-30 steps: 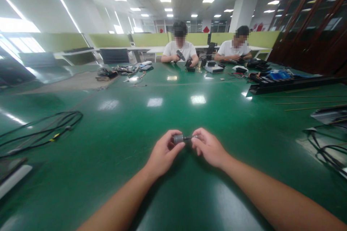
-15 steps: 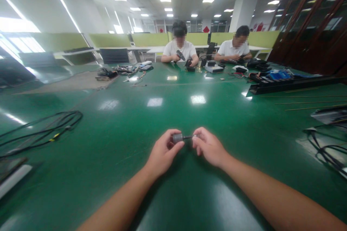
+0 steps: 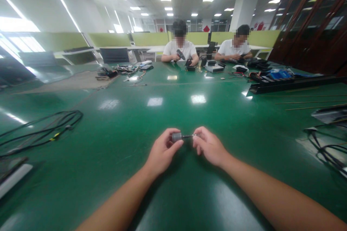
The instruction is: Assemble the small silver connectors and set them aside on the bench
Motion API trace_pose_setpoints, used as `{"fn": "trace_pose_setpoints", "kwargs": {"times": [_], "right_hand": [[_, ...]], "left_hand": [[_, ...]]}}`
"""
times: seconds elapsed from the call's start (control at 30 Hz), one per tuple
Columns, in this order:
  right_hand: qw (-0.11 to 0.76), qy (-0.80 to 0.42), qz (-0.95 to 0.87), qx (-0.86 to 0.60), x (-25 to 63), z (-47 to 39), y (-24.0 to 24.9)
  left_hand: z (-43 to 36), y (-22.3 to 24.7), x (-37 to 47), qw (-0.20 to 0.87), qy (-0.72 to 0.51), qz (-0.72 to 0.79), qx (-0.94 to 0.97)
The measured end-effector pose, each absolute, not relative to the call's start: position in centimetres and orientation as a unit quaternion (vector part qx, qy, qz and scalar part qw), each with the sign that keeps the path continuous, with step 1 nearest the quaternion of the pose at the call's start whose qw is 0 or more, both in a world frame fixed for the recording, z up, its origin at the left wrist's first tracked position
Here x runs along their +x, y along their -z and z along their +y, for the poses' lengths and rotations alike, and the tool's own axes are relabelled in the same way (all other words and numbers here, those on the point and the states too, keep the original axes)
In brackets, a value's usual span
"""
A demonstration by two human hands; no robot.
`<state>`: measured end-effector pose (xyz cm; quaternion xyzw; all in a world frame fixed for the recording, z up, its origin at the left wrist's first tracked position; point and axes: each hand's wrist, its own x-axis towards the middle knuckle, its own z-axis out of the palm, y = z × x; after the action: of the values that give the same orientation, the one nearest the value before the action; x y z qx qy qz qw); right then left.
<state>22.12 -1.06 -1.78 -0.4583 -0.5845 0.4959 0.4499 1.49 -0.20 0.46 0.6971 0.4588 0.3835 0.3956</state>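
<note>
My left hand (image 3: pixel 163 150) is closed round a grey cylindrical part (image 3: pixel 176 136), held just above the green table (image 3: pixel 130 115). A thin dark shaft (image 3: pixel 187 136) sticks out of the cylinder to the right. Its far end meets the fingertips of my right hand (image 3: pixel 208 146), which pinch a small shiny metal piece (image 3: pixel 194 135). That piece is mostly hidden by the fingers, so its shape cannot be made out.
Black cables (image 3: pixel 65 119) lie at the left, more cables (image 3: pixel 320 148) at the right. A long black rail (image 3: pixel 292 84) and thin rods sit at the right. Two people work across the table, one holding a power tool (image 3: pixel 180 55).
My left hand and the grey cylinder have shifted very slightly left and up. More of the shiny metal piece shows at my right fingertips. The right hand has barely moved.
</note>
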Motion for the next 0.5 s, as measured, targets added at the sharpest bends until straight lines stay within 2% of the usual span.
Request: {"fn": "trace_pose_setpoints", "kwargs": {"times": [0.5], "right_hand": [[0.454, -0.497, -0.579, -0.460, 22.03, -1.14, 1.58]], "left_hand": [[0.13, 0.13, 1.22, 0.415, -0.402, 0.452, 0.679]]}}
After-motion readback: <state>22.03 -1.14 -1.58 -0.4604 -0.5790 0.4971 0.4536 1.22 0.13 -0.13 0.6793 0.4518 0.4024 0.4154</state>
